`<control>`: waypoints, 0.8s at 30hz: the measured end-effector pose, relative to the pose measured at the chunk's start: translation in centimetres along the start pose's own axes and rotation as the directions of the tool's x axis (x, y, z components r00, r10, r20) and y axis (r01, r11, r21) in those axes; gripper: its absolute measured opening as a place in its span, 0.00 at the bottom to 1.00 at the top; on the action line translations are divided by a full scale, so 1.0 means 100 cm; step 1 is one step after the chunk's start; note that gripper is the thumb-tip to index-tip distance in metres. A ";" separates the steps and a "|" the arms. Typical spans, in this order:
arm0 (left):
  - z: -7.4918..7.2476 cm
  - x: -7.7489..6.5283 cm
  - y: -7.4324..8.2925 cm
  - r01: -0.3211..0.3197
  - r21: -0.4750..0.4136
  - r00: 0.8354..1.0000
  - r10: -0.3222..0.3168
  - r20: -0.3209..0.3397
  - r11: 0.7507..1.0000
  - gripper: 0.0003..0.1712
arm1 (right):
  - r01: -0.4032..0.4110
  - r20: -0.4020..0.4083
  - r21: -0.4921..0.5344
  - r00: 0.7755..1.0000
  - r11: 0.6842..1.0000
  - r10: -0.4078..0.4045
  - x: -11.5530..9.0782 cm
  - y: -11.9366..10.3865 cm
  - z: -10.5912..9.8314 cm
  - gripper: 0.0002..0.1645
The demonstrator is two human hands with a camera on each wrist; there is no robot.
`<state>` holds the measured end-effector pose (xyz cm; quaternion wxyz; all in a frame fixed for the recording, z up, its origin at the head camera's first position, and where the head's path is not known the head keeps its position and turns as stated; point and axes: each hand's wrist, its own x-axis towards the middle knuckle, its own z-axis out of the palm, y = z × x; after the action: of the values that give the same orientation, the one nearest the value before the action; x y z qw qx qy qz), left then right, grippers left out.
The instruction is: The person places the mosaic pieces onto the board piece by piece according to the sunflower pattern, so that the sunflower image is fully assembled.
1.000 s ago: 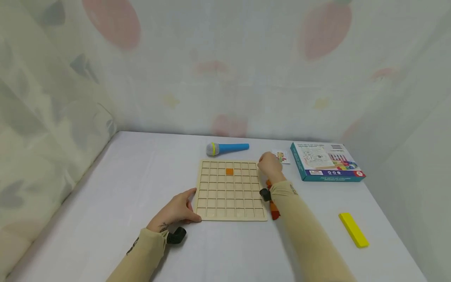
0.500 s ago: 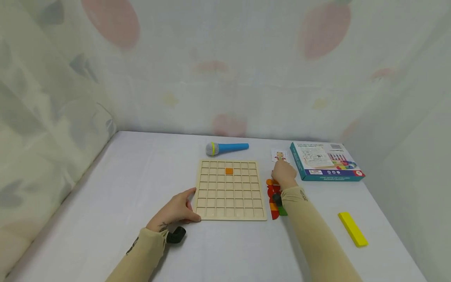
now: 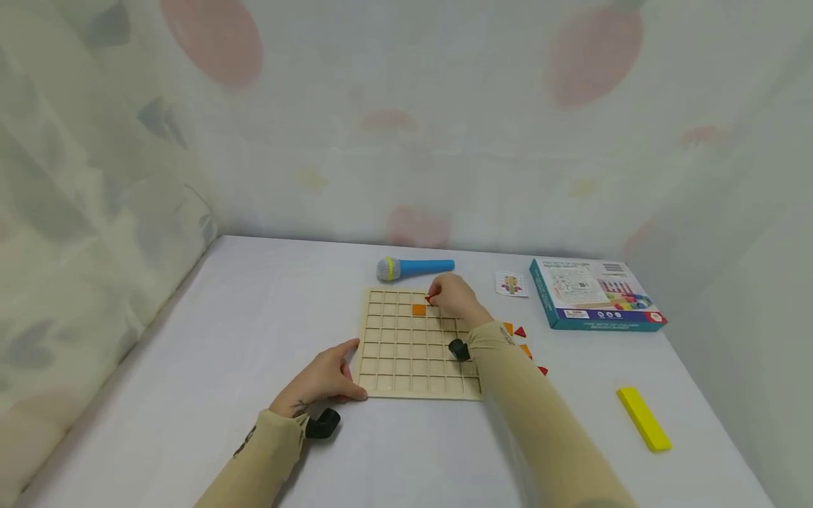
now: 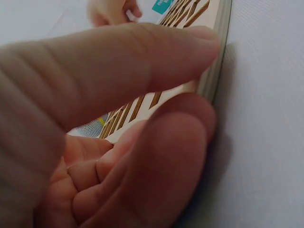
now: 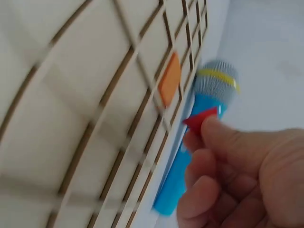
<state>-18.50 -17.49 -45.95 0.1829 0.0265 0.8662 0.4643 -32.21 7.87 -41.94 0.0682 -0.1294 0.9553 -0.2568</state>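
A wooden grid board (image 3: pixel 406 356) lies on the table with one orange square tile (image 3: pixel 419 310) set in a cell of its second row. My left hand (image 3: pixel 320 381) grips the board's near left corner, thumb at the front edge and index finger along the left side. Between thumb and fingertips, my right hand (image 3: pixel 454 296) pinches a small red triangular tile (image 5: pixel 202 118) over the board's far right part, just right of the orange tile. More tiles, including a red triangle (image 3: pixel 520 331), lie right of the board, partly hidden by the right sleeve.
Behind the board lies a blue toy microphone (image 3: pixel 416 267). A small printed card (image 3: pixel 511 283) and a teal-edged game box (image 3: pixel 597 293) sit at the back right. Nearer on the right is a yellow block (image 3: pixel 643 418). Patterned cloth (image 3: pixel 406 127) hangs behind the table.
My right hand goes from the board's right edge to the loose tiles, then comes back left over the board with a red triangular tile. The left hand stays at the corner.
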 end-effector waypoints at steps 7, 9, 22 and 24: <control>0.000 0.000 -0.001 -0.006 -0.013 1.000 0.006 0.008 1.000 0.62 | 0.106 0.099 -0.071 0.990 0.992 -0.098 0.018 -0.025 0.022 0.02; 0.000 0.000 -0.002 -0.006 -0.020 1.000 0.006 0.010 1.000 0.62 | 0.117 0.102 -0.084 0.989 0.989 -0.109 0.021 -0.027 0.026 0.02; 0.003 -0.001 0.002 -0.002 0.018 1.000 0.002 0.001 1.000 0.63 | 0.137 0.092 -0.088 0.987 0.987 -0.129 0.018 -0.032 0.030 0.06; 0.003 -0.001 0.002 0.001 0.025 1.000 -0.001 0.001 1.000 0.63 | 0.140 0.090 -0.101 0.987 0.985 -0.131 0.018 -0.032 0.030 0.06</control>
<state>-18.36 -17.14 -45.94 0.1831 0.0285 0.8717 0.4536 -32.66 3.25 -43.05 0.0833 -0.2083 0.9530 -0.2038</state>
